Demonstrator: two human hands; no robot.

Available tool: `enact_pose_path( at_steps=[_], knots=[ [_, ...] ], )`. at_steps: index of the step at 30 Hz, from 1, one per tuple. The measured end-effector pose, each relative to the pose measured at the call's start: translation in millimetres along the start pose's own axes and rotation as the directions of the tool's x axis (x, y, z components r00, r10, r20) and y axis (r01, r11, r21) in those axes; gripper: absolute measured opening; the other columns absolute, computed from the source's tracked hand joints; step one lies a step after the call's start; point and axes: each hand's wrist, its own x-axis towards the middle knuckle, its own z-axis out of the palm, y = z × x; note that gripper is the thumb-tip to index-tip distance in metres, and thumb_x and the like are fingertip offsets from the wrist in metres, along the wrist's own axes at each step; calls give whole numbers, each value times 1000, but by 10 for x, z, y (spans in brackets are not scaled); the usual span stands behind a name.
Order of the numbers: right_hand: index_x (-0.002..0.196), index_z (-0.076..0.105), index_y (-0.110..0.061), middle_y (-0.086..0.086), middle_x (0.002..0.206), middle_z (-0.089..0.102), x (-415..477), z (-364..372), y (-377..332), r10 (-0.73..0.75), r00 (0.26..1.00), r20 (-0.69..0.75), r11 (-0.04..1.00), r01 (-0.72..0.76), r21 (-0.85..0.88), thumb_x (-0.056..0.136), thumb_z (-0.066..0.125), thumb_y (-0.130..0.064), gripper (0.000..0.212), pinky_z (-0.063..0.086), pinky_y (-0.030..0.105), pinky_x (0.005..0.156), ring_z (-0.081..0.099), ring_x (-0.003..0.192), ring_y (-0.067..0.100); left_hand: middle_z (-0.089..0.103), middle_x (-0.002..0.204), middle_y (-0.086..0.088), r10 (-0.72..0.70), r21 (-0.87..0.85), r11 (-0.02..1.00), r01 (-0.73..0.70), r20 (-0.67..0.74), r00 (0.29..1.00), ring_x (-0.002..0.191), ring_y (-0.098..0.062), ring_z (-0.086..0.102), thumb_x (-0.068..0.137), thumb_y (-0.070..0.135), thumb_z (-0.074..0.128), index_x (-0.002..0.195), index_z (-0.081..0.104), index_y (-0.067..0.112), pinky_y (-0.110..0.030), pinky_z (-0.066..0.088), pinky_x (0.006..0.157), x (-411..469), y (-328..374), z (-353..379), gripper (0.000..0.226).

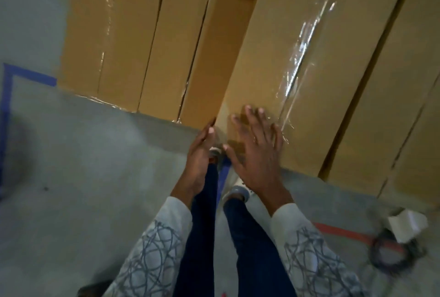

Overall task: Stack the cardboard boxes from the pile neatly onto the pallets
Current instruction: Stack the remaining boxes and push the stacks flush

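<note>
plainly, left hand (pixel 200 154) and right hand (pixel 258 151) hover, grip apart, at taped cardboard boxes (pixel 262 54).

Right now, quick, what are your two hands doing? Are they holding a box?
Left hand: open, fingers straight, holding nothing.
Right hand: open, fingers spread over a cardboard box, gripping nothing.

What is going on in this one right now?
A person stands at a row of boxes on the concrete floor. Both hands are empty, with fingers straight. The right hand spreads over the near end of one taped cardboard box, and the left hand is edge-on at its left corner. The frame is blurred, so contact is unclear.
</note>
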Motion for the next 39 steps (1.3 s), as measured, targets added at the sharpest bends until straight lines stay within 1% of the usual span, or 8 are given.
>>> enact_pose_path(
  at_steps=[3,8,13,17,23,30,36,39],
  knots=[
    [161,30,-34,-5,173,7,-358,19,78,57,998,9,998,-57,-19,99,58,-48,70,14,61,123,-2,160,20,53,151,12,49,-37,998,-51,-41,998,138,-10,51,103,44,55,144,52,49,-51,46,113,-54,-177,108,41],
    [150,46,-25,1,160,37,-705,-47,197,346,925,-157,923,-307,231,95,62,-47,62,26,52,118,29,150,24,54,149,2,252,257,944,-205,-166,953,133,-15,52,107,38,52,154,43,30,-14,43,101,13,-312,215,49],
    [135,48,-13,3,135,41,-865,-193,352,955,289,-57,229,-606,762,85,81,-30,61,41,50,107,43,127,26,16,171,-2,328,426,885,-188,-285,901,156,-17,17,101,39,64,164,17,21,-27,18,121,-84,-421,393,81],
    [130,41,-10,14,135,46,-887,-170,636,967,21,254,-241,-252,937,90,79,-29,59,52,39,96,55,114,26,16,169,-5,38,-4,999,-45,-469,882,152,-24,26,90,44,77,164,8,22,-35,30,119,-231,-403,659,103],
    [119,62,-8,10,107,73,-1000,-166,857,901,95,424,-409,-146,901,92,77,-32,39,49,30,60,63,76,17,58,138,-16,-366,-357,856,375,96,926,119,-33,63,84,38,76,121,61,17,-53,59,91,-537,-589,1411,45],
    [103,70,-13,12,122,70,-999,-202,975,744,259,616,-604,-134,785,98,69,-26,14,53,29,76,69,86,13,68,115,-20,-388,-399,829,392,95,917,108,-32,66,102,16,62,105,64,10,-39,55,97,-503,-519,1774,7],
    [84,72,-3,7,73,71,-934,-295,846,730,145,668,-675,5,738,90,77,-9,10,57,34,68,65,53,15,66,119,-25,-410,-407,815,413,99,907,108,-35,66,101,11,62,106,61,6,-40,54,102,-525,-536,1728,8],
    [93,75,-6,6,92,77,-960,-290,840,738,130,663,-668,-7,744,90,80,-21,16,57,42,89,72,78,16,66,124,-27,-424,-392,816,425,94,901,113,-36,66,101,11,62,113,61,5,-40,54,102,-506,-544,1724,14]
  ],
)
